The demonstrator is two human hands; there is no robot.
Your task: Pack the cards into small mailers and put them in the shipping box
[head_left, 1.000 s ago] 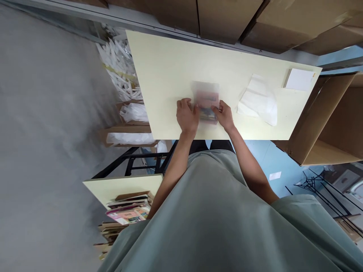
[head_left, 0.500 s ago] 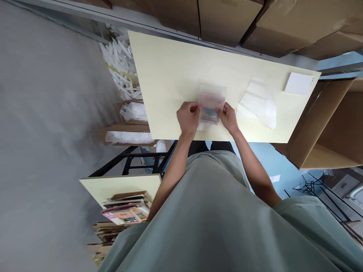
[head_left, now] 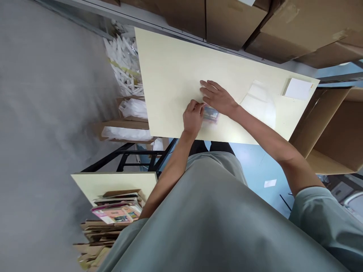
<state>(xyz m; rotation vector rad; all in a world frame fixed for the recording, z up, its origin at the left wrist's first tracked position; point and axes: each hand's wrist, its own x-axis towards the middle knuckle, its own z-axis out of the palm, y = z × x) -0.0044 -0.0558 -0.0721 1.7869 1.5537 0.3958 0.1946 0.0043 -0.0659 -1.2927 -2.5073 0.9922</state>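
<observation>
A small clear plastic packet [head_left: 211, 114] with pink and blue showing inside lies on the cream tabletop [head_left: 170, 75] near its front edge. My left hand [head_left: 193, 118] is closed in a pinch at the packet's upper left corner. Over the packet's upper part my right hand [head_left: 219, 99] lies flat, its fingers stretched to the left and slightly spread. It hides that part, and I cannot tell how firmly it presses. To the right of my hands are thin translucent white bags [head_left: 259, 104], lying flat.
A white stack or box [head_left: 298, 89] sits at the table's right end, beside an open cardboard box [head_left: 337, 132]. Cardboard boxes [head_left: 227, 22] line the back. White plastic pieces [head_left: 123, 62] lie left of the table. Flat colourful packages [head_left: 120, 211] rest on a lower board [head_left: 113, 181].
My right hand has left the packet's right edge and moved up and left across its top, fingers now stretched out. My left hand stays pinched at the packet's left side.
</observation>
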